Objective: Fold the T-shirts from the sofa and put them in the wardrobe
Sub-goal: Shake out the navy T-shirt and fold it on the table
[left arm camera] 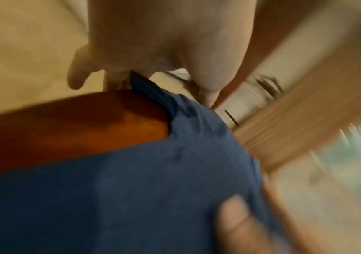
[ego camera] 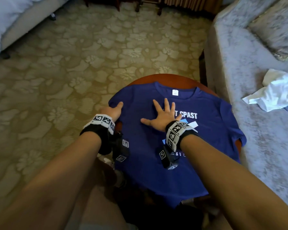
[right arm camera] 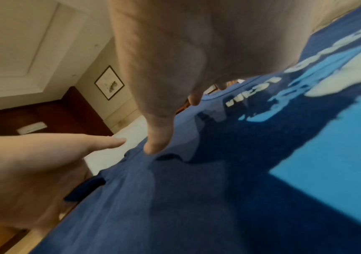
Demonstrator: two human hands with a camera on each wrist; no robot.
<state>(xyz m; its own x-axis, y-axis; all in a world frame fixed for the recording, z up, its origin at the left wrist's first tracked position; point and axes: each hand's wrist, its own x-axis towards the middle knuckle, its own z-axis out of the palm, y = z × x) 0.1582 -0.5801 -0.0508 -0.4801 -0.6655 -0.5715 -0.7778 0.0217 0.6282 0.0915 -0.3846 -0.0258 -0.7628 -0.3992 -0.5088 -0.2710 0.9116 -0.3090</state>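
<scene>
T-shirt (ego camera: 156,138) lies flat on the round table (ego camera: 166,78) at lower centre, collar away, right hand (ego camera: 163,117) spread pressing its chest, left hand (ego camera: 112,110) pinching the nearer left sleeve.

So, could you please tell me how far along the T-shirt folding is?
Done: the blue printed T-shirt lies spread face up on the round wooden table. In hand: the right hand presses its chest flat; the left hand is at its sleeve. Left: every fold, the crumpled white garment on the grey sofa, the wardrobe.
</scene>
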